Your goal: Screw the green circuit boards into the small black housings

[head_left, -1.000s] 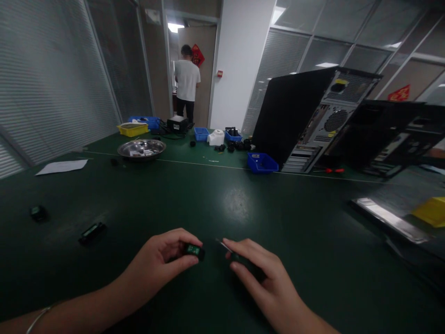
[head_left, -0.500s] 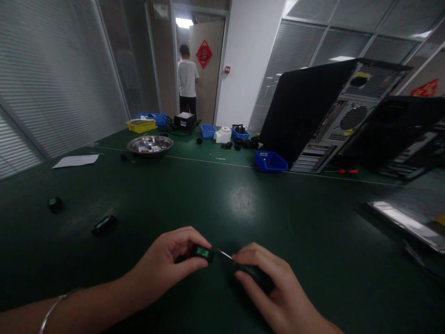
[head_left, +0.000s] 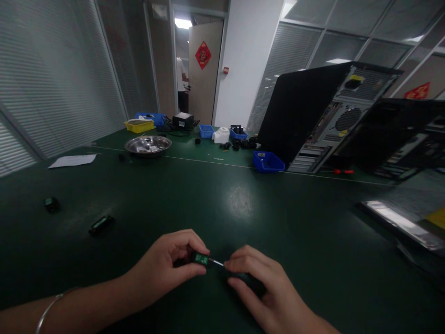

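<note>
Between the thumb and fingers of my left hand is a small black device with a green circuit board, held just above the green table. My right hand is closed around the dark handle of a screwdriver. Its thin metal shaft points left, and the tip meets the right end of the device; whether it sits in a screw is too small to tell. To the left lie a long black piece with a green strip and a smaller dark piece, both apart from my hands.
A steel bowl of small parts stands at the back left, near a paper sheet. A blue bin rests by a black computer case. A bright flat panel lies right. Beyond the doorway a person is partly visible.
The screwdriver has moved left, so its tip now meets the device instead of standing a little apart. The person in the doorway has shifted left, partly out of sight.
</note>
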Demonstrator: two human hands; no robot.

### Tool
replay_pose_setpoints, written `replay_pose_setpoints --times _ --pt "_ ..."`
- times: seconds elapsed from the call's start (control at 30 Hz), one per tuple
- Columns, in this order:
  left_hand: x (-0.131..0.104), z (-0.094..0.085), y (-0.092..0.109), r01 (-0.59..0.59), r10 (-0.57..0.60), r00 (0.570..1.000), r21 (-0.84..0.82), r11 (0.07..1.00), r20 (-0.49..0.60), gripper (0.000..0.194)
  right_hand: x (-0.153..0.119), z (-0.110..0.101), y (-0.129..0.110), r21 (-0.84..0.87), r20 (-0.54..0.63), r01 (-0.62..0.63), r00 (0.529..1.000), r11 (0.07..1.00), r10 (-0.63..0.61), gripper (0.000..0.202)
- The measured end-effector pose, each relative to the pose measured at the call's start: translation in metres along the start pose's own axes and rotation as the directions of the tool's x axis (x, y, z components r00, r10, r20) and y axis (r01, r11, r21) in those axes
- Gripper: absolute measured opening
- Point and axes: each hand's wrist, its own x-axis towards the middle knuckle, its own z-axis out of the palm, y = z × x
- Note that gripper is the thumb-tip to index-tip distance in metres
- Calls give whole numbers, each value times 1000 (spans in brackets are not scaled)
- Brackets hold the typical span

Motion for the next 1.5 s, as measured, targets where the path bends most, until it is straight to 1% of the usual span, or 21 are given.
replay_pose_setpoints --times 0.17,0.23,0.3,0.4,0.5,0.57,0.63,0.7,0.83,0.93,1.03,1.13,1.23,1.33,1.43,1.5 --pt "-1 0 2 25 -28 999 68 997 32 15 -1 2 -1 1 13 6 1000 1000 -6 21" --pt "-2 1 2 44 -48 998 101 994 40 15 -1 2 -1 9 -4 24 1000 1000 -24 22" --pt "-2 1 2 49 -53 998 94 994 43 15 -1 1 -1 19 -33 25 999 1000 -24 23" --pt "-2 1 3 60 -61 997 9 998 55 18 -1 1 2 37 -70 -11 997 999 14 22" --pt "-1 1 6 80 -74 995 -94 992 68 21 0 2 3 26 -130 -33 991 999 37 29" --pt "-1 2 8 82 -73 994 -123 989 77 21 0 4 2 36 -150 -70 986 997 75 30" --pt "-1 4 10 82 -68 992 -135 987 102 20 1 5 -1 87 -129 -136 981 987 146 23" --pt "-1 7 11 73 -53 991 -164 984 127 20 1 7 -5 140 -96 -178 977 974 192 16" --pt "-1 11 9 47 -12 990 -252 967 142 24 2 10 -10 205 -35 -206 975 957 217 17" --pt "-1 10 6 69 -29 992 -341 937 121 29 2 11 -10 256 -32 -216 972 942 231 21" --pt "1 9 4 87 -64 995 -401 912 71 30 2 12 -9 255 -34 -212 973 943 228 22" --pt "3 8 3 84 -76 996 -403 911 35 26 2 12 -10 230 -36 -208 974 951 222 23" --pt "5 6 1 80 -74 997 -387 918 32 22 1 11 -11 204 -51 -202 975 958 216 24" --pt "6 4 -1 79 -72 997 -335 939 33 19 0 10 -12 189 -59 -187 978 964 201 25" --pt "6 1 -2 59 -51 998 -296 953 34 20 0 9 -13 176 -52 -165 983 971 176 26" --pt "6 0 -1 38 -30 999 -298 954 33 23 -1 8 -13 162 -58 -151 985 975 162 28"
